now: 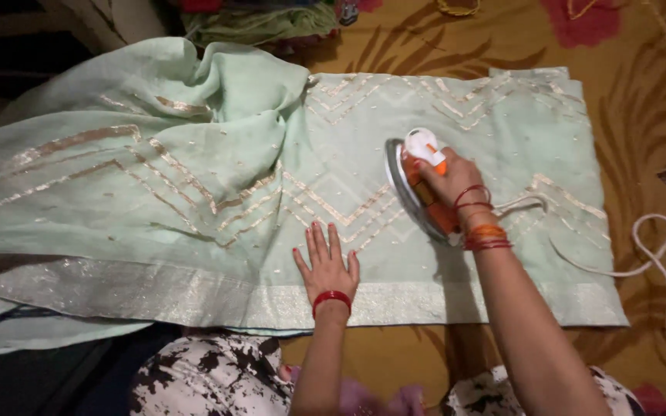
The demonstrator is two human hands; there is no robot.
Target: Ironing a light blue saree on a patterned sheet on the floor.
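**Ironing a pale green cloth on the floor**

The floor is covered by a brown-gold sheet [641, 100] with big pink flowers and leaf shapes. The room is dim, and the far left corner is dark. On the sheet lies a long pale green cloth [194, 200] with shiny gold zigzag lines and a silver band along the near edge. The right part of the cloth is spread flat. The left part is bunched up in a big soft fold near the top.

The right hand [449, 179] is closed around the handle of an orange and white iron [418, 185]. The iron sits on the flat part of the cloth. The left hand [327, 266] lies flat on the cloth just beside the iron, with fingers spread wide and holding nothing.

A white cord [657, 254] runs from the iron across the cloth and loops on the sheet at the right. More cloth in green and red [264, 19] is piled at the top edge.
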